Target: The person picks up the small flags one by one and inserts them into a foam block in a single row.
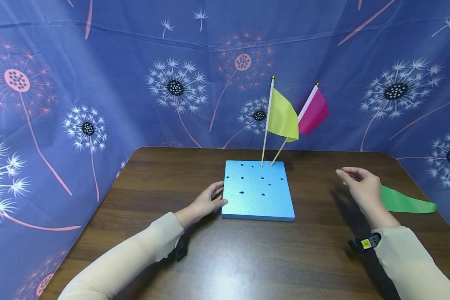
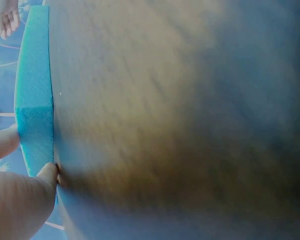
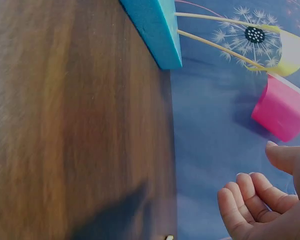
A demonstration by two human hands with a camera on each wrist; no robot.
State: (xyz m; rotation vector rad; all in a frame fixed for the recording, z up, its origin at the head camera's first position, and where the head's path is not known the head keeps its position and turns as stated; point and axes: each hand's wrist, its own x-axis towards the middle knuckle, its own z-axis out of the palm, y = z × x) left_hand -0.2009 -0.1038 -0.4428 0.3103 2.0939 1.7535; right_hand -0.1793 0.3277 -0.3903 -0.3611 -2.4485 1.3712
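A blue foam board (image 1: 258,198) with several small holes lies on the table. My left hand (image 1: 207,202) holds its left edge; in the left wrist view the thumb and a finger (image 2: 49,173) are against the board's side. Two small flags stand by their wooden sticks at the board's far edge: a yellow flag (image 1: 281,114), nearly upright, and a magenta flag (image 1: 314,110), leaning right. My right hand (image 1: 363,189) hovers over the table's right side, fingers loosely curled with nothing between them. Just beyond its wrist is a green flag (image 1: 406,202), its stick hidden by the hand.
The brown wooden table (image 1: 150,183) ends at a blue curtain (image 1: 127,75) printed with dandelions. In the right wrist view a small gold tip (image 3: 169,237) shows at the table's edge.
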